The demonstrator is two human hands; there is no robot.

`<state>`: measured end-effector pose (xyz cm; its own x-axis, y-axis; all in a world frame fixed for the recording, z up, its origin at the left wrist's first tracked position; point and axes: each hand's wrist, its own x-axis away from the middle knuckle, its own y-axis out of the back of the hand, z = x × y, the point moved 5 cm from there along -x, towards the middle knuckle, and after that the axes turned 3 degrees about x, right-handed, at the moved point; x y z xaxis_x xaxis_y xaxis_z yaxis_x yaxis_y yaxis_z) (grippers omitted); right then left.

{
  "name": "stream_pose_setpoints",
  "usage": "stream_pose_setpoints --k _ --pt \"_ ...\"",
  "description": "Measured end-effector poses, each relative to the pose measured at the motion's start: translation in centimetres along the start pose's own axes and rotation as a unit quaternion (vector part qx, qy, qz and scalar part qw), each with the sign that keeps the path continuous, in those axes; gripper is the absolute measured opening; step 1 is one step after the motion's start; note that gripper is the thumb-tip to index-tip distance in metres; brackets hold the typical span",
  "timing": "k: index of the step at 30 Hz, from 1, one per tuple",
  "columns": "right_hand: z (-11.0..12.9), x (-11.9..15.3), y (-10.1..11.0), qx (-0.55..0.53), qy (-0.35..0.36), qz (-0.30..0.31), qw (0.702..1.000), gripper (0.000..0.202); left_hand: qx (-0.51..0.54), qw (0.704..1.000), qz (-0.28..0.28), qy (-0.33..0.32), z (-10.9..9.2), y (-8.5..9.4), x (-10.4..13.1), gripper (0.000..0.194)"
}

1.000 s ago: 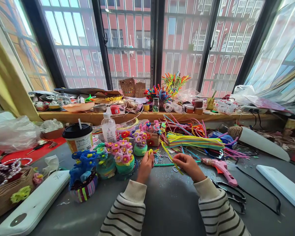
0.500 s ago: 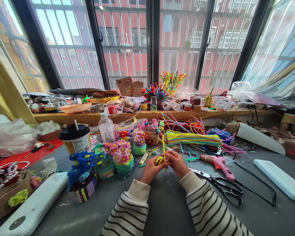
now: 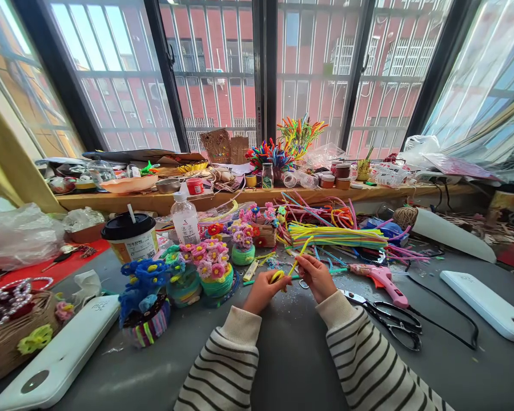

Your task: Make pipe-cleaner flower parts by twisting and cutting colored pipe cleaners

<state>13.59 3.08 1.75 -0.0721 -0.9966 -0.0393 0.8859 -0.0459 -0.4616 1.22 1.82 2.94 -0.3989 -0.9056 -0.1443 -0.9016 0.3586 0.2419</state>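
Observation:
A yellow pipe cleaner [image 3: 300, 257] runs between my two hands, its free end leaning up to the right. My left hand [image 3: 265, 289] is closed on its looped part, where small yellow coils show by the fingertips. With fingers pinched, my right hand [image 3: 316, 278] grips the straight length. Just behind them lies a bundle of yellow and blue-green pipe cleaners [image 3: 338, 237]. A pink glue gun [image 3: 383, 281] and black-handled scissors [image 3: 396, 322] rest to the right of my right hand.
Left of my hands stand pots of fuzzy flowers, with pink [image 3: 209, 260] and blue [image 3: 143, 285] blooms, a lidded cup [image 3: 132, 237] and a clear bottle [image 3: 185, 220]. White power banks [image 3: 62, 354] lie at both sides. The glue gun's black cord [image 3: 448, 328] curls across the right.
The pipe cleaner has gone from nearly upright to slanting right. My right hand has moved slightly right, away from the left, still gripping it.

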Motion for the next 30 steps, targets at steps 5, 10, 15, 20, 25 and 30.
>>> stream_pose_setpoints --k 5,10,15,20,25,30 --pt "0.3 -0.3 0.8 -0.009 0.026 -0.020 0.999 0.019 -0.033 0.999 -0.014 -0.017 0.0 0.4 0.0 0.032" --pt "1.8 -0.5 1.8 -0.001 0.059 -0.041 0.997 0.021 -0.154 0.981 -0.116 -0.025 -0.2 2.7 0.2 0.036" --pt "1.8 0.1 1.2 0.200 0.032 0.056 0.978 0.020 -0.370 0.915 -0.158 -0.040 0.1 3.6 0.4 0.026" --pt "-1.5 1.6 0.0 0.412 -0.079 0.259 0.870 0.018 -0.501 0.863 -0.069 0.016 1.3 2.5 0.2 0.018" --pt "-2.5 1.7 0.0 0.452 -0.092 0.297 0.836 0.020 -0.535 0.843 -0.039 0.033 1.3 2.0 -0.1 0.017" --pt "-2.6 1.3 0.3 0.477 -0.100 0.284 0.826 0.019 -0.556 0.830 -0.048 0.006 0.8 2.1 0.0 0.013"
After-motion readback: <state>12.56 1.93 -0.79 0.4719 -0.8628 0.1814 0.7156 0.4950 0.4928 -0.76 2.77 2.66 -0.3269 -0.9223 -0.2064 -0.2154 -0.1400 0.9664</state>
